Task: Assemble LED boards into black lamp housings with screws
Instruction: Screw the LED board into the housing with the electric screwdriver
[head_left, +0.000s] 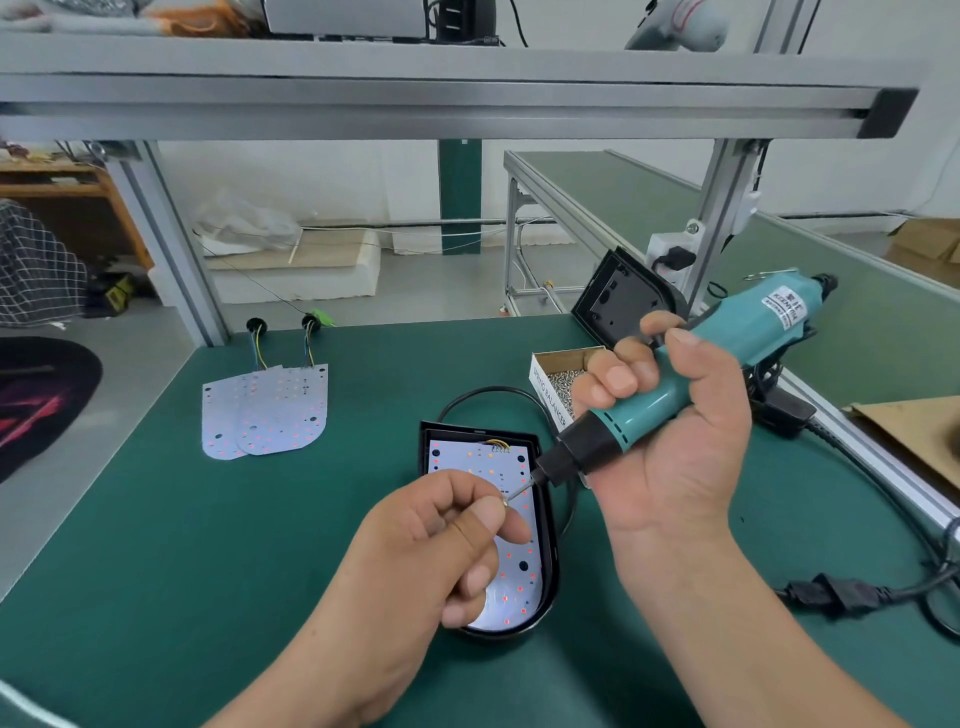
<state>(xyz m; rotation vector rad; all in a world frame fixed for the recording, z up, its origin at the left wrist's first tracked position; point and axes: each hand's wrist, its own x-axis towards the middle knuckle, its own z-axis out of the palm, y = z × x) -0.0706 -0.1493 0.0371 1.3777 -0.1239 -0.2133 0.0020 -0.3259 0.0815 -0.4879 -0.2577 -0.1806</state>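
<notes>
A black lamp housing (549, 525) lies on the green mat with a white LED board (514, 582) seated inside it. My left hand (436, 545) hovers over the board and pinches a small screw (505, 501) between thumb and forefinger. My right hand (670, 415) grips a teal electric screwdriver (727, 358), tilted down to the left, its bit tip touching the screw. Two spare LED boards (270, 410) with wires lie overlapped at the left. A second black housing (621, 301) leans upright at the back right.
An open cardboard box of screws (558, 382) stands behind the housing. The screwdriver's black cable and plug (836, 592) run along the right. An aluminium frame post (166, 244) and overhead shelf (415, 93) bound the bench. Cardboard (914, 431) lies at the far right.
</notes>
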